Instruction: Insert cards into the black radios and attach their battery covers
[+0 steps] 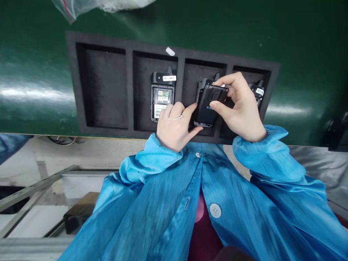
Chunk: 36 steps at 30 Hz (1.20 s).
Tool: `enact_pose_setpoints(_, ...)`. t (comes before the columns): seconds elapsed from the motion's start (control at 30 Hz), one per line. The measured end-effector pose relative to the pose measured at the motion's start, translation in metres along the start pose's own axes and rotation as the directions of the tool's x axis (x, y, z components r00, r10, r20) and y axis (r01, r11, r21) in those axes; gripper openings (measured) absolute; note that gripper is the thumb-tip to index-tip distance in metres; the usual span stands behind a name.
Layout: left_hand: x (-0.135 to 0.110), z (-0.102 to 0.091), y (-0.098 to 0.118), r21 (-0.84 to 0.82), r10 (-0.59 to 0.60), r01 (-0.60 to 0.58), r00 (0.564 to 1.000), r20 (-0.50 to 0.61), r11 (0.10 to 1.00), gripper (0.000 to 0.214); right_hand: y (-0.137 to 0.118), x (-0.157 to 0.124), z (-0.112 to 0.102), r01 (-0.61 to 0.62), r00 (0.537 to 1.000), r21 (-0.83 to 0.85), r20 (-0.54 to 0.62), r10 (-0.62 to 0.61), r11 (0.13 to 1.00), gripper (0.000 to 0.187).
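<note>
My right hand [240,107] grips a black back cover [208,108] with blue lettering, thumb on its face and fingers at its top edge. The cover lies slightly tilted over a black handheld radio [200,86] with a stub antenna, in the third compartment of the foam tray [130,90]. My left hand [176,125] holds the lower left side of that radio, index finger at its edge and thumb near its bottom. In the second compartment another handheld radio [163,81] lies with its back uncovered, showing card slots and labels. My left fingers partly hide its lower end.
A third radio [257,90] lies in the rightmost compartment, partly behind my right hand. A white sticker [170,51] sits on the tray's rim. Clear plastic bags [108,4] rest at the back of the green table [299,43]. Below left stand a metal frame [40,185] and a box [81,212].
</note>
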<state>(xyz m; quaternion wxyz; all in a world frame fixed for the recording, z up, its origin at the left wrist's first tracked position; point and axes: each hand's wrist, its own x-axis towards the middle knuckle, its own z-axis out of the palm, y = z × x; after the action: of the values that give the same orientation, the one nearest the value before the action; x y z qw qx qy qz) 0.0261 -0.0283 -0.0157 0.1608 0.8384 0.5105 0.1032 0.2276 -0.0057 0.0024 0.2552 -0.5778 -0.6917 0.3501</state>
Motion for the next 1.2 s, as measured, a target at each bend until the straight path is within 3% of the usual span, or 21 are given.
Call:
enact_pose_setpoints(0.37, 0.0, -0.001, 0.001, -0.005, -0.007, 0.007, 1.0, 0.017, 1.0, 0.064, -0.005, -0.009, 0.007, 0.03, 0.993, -0.411, -0.093, -0.074, 0.911, 0.043)
enact_pose_setpoints(0.83, -0.003, 0.004, -0.001, 0.005, 0.03, -0.03, 0.998, -0.062, 1.0, 0.063, 0.0, -0.013, 0.02, 0.039, 0.988, -0.634, -0.091, -0.125, 0.773, 0.049)
enact_pose_setpoints(1.07, -0.004, 0.004, -0.001, 0.017, 0.031, -0.03, 0.999, -0.029, 0.999, 0.064, -0.01, -0.01, 0.02, 0.03, 0.991, -0.726, -0.071, -0.118, 0.687, 0.043)
enact_pose_setpoints(1.2, -0.004, 0.003, 0.0, 0.018, 0.021, -0.021, 1.0, 0.003, 1.0, 0.064, -0.01, -0.011, 0.027, 0.031, 0.987, -0.733, -0.086, -0.137, 0.68, 0.039)
